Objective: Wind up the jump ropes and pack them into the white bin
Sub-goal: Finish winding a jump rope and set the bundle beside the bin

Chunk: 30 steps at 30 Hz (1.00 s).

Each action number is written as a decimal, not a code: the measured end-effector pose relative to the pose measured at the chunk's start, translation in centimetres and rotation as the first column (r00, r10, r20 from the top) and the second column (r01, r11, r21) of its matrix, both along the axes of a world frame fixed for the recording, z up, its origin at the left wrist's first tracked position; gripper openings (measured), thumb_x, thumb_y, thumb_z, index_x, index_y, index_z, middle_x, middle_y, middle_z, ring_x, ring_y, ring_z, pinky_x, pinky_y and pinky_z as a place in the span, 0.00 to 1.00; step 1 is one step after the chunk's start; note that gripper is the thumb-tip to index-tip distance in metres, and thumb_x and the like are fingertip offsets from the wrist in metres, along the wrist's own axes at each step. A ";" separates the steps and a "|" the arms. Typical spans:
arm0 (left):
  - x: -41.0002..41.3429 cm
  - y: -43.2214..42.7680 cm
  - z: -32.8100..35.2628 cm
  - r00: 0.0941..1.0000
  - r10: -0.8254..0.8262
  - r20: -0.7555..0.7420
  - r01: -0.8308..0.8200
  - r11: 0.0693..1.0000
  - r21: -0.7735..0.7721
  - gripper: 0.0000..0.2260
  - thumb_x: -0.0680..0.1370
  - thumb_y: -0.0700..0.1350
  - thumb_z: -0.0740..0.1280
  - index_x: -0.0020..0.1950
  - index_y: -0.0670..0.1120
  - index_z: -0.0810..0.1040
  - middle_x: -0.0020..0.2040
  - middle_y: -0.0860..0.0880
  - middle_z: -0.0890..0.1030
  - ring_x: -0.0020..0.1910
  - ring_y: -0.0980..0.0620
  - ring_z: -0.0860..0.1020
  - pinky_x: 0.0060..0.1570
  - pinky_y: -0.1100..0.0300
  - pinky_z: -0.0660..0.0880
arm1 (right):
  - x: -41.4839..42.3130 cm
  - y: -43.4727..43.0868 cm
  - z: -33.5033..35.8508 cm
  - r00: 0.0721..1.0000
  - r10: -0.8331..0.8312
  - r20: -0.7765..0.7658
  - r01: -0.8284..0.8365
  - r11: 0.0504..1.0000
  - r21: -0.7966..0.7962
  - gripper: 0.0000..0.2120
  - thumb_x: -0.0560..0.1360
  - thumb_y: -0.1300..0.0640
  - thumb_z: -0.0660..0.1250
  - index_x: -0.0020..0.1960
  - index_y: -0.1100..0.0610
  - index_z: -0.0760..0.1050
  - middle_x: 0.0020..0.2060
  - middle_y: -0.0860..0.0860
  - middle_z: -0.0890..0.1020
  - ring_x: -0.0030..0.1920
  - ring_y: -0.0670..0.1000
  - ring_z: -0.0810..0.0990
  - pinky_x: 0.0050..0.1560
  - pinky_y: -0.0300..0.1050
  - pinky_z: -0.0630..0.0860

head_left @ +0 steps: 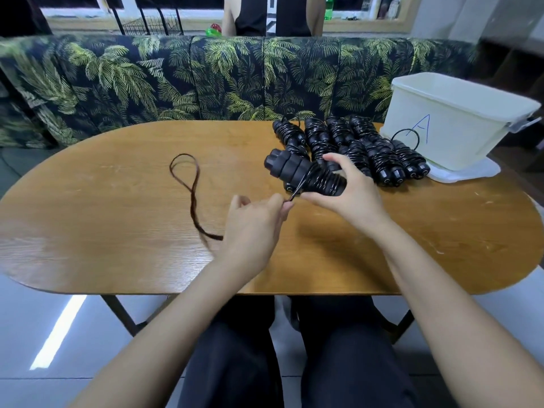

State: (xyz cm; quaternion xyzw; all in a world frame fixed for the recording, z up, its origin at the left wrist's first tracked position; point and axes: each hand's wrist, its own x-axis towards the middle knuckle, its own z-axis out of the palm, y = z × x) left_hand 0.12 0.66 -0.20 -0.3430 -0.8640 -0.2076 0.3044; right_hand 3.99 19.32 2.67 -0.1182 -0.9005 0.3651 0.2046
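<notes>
Nearest: dark trousers [235,363] below the near edge of the oval wooden bench [117,231].

Left hand [253,222] is over mid-bench. Its fingers [275,201] pinch the thin dark cord [192,201] just beside the handles. The slack runs left from under that hand and lies on the bench in a twisted loop.

Right hand [350,189] is just right of the left one. Its fingers [338,160] are curled round the pair of black ribbed plastic jump-rope handles [291,169], thumb underneath. The handles are tilted, their free ends pointing far-left, with cord already coiled round the part in the grip.

Just beyond the right hand: a cluster of wound black jump ropes [379,160], lying in rows on the bench and touching each other. The rightmost ones are just beside the bin.

Far right of the bench: a white plastic bin [453,122] with a blue "A" on its side, standing on a white lid [471,172]. Its inside is hidden.

Behind the bench: a palm-leaf print sofa [147,78], and past it a person in a black top [266,16].
</notes>
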 end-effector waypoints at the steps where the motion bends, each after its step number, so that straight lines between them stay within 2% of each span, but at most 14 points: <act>1: -0.2 -0.3 -0.7 0.988 -0.063 0.142 0.057 0.997 0.043 0.18 0.81 0.55 0.49 0.37 0.50 0.69 0.23 0.54 0.66 0.25 0.49 0.62 0.44 0.54 0.62 | 0.1 0.2 0.0 0.999 0.041 -0.008 -0.042 0.990 -0.133 0.34 0.63 0.41 0.78 0.66 0.43 0.70 0.56 0.44 0.80 0.57 0.47 0.78 0.58 0.45 0.74; 3: -1.0 -0.8 -1.6 0.891 -0.259 0.374 0.219 0.965 0.146 0.16 0.81 0.57 0.47 0.39 0.52 0.66 0.26 0.55 0.69 0.27 0.52 0.68 0.49 0.53 0.63 | 0.5 0.2 0.0 0.987 0.152 -0.053 -0.161 0.921 -0.355 0.29 0.65 0.50 0.79 0.64 0.46 0.73 0.56 0.46 0.80 0.55 0.47 0.79 0.48 0.41 0.77; 5: -1.6 -0.7 -1.9 0.791 -0.411 0.453 0.339 0.911 0.233 0.14 0.81 0.55 0.49 0.39 0.54 0.66 0.30 0.56 0.71 0.31 0.56 0.72 0.50 0.53 0.64 | 1.0 0.1 0.0 0.959 0.274 -0.074 -0.278 0.853 -0.441 0.26 0.66 0.56 0.78 0.62 0.49 0.75 0.56 0.48 0.80 0.53 0.47 0.79 0.44 0.40 0.77; 8: -2.6 -0.8 -2.0 0.734 -0.458 0.501 0.415 0.887 0.203 0.10 0.80 0.51 0.54 0.40 0.58 0.68 0.33 0.59 0.71 0.36 0.59 0.73 0.49 0.51 0.67 | 2.1 0.0 0.1 0.886 0.457 -0.071 -0.440 0.786 -0.435 0.28 0.62 0.53 0.78 0.60 0.51 0.75 0.51 0.46 0.82 0.51 0.42 0.79 0.51 0.38 0.75; 10: -4.0 -1.3 -1.6 0.728 -0.429 0.535 0.405 0.898 0.169 0.07 0.77 0.50 0.59 0.48 0.50 0.74 0.39 0.57 0.71 0.43 0.51 0.74 0.51 0.50 0.68 | 2.8 0.3 0.2 0.830 0.558 -0.022 -0.513 0.747 -0.423 0.28 0.60 0.53 0.78 0.58 0.51 0.75 0.51 0.47 0.82 0.52 0.44 0.80 0.53 0.37 0.74; 11: -4.7 -1.7 -1.3 0.741 -0.400 0.539 0.407 0.907 0.113 0.09 0.76 0.48 0.62 0.52 0.45 0.72 0.41 0.54 0.71 0.46 0.48 0.74 0.55 0.50 0.67 | 3.1 0.5 0.5 0.804 0.594 0.023 -0.536 0.742 -0.403 0.27 0.60 0.55 0.79 0.57 0.51 0.75 0.51 0.46 0.82 0.52 0.45 0.80 0.53 0.37 0.74; 13: -6.1 -2.3 -0.2 0.854 -0.353 0.382 0.439 0.883 -0.166 0.03 0.78 0.45 0.63 0.50 0.49 0.70 0.41 0.55 0.73 0.44 0.52 0.72 0.58 0.51 0.63 | 3.8 0.6 1.0 0.768 0.624 0.146 -0.574 0.771 -0.276 0.27 0.60 0.57 0.81 0.56 0.48 0.75 0.51 0.43 0.82 0.52 0.45 0.80 0.54 0.38 0.74; 16: -6.5 -1.9 3.0 0.911 -0.357 0.206 0.411 0.776 -0.478 0.12 0.81 0.55 0.55 0.43 0.51 0.72 0.36 0.57 0.73 0.39 0.53 0.72 0.60 0.50 0.60 | 4.1 0.1 1.5 0.768 0.514 0.383 -0.604 0.780 0.165 0.28 0.63 0.45 0.79 0.59 0.42 0.73 0.50 0.37 0.78 0.51 0.44 0.73 0.62 0.42 0.66; 18: -6.3 -1.3 4.3 0.921 -0.386 0.047 0.338 0.734 -0.589 0.12 0.80 0.55 0.57 0.41 0.51 0.73 0.34 0.58 0.70 0.38 0.52 0.73 0.61 0.49 0.60 | 4.0 -0.3 1.6 0.820 0.378 0.429 -0.543 0.748 0.381 0.29 0.65 0.38 0.75 0.62 0.42 0.70 0.53 0.36 0.76 0.51 0.44 0.68 0.63 0.43 0.59; 19: -6.1 -1.1 4.5 0.928 -0.373 0.010 0.304 0.739 -0.602 0.12 0.79 0.55 0.58 0.41 0.51 0.73 0.34 0.58 0.70 0.38 0.51 0.73 0.61 0.49 0.60 | 3.8 -0.5 1.4 0.857 0.333 0.394 -0.498 0.733 0.464 0.29 0.65 0.36 0.73 0.62 0.43 0.70 0.54 0.36 0.77 0.52 0.44 0.70 0.63 0.45 0.59; 21: -5.9 -0.6 4.3 0.912 -0.378 -0.159 0.220 0.778 -0.588 0.11 0.79 0.52 0.63 0.40 0.50 0.73 0.33 0.56 0.73 0.38 0.50 0.72 0.59 0.49 0.61 | 3.1 -0.7 0.9 0.924 0.251 0.287 -0.378 0.707 0.597 0.30 0.65 0.33 0.70 0.62 0.44 0.70 0.55 0.39 0.79 0.54 0.46 0.76 0.61 0.48 0.59; 23: -5.5 -0.1 3.9 0.928 -0.288 -0.236 0.132 0.847 -0.515 0.11 0.79 0.49 0.65 0.39 0.48 0.72 0.32 0.53 0.76 0.37 0.48 0.72 0.55 0.49 0.61 | 2.2 -0.5 0.1 0.976 0.123 0.180 -0.214 0.703 0.679 0.30 0.66 0.32 0.69 0.62 0.46 0.69 0.54 0.42 0.81 0.53 0.48 0.78 0.56 0.50 0.60; 27: -3.7 1.0 2.2 0.964 -0.137 -0.229 0.064 0.951 -0.302 0.14 0.81 0.48 0.57 0.37 0.45 0.71 0.31 0.49 0.78 0.32 0.45 0.74 0.46 0.51 0.60 | 0.7 -0.5 -1.2 0.998 -0.041 -0.050 0.064 0.723 0.688 0.29 0.67 0.34 0.70 0.61 0.48 0.69 0.50 0.44 0.81 0.50 0.50 0.80 0.52 0.52 0.62; 30: -2.8 1.5 1.1 0.987 -0.046 -0.153 0.024 0.989 -0.145 0.15 0.81 0.48 0.55 0.37 0.46 0.70 0.29 0.49 0.78 0.31 0.45 0.75 0.43 0.52 0.59 | 0.2 -0.8 -1.5 0.985 -0.075 -0.156 0.144 0.853 0.502 0.30 0.66 0.34 0.72 0.61 0.48 0.70 0.51 0.45 0.82 0.51 0.51 0.80 0.52 0.48 0.62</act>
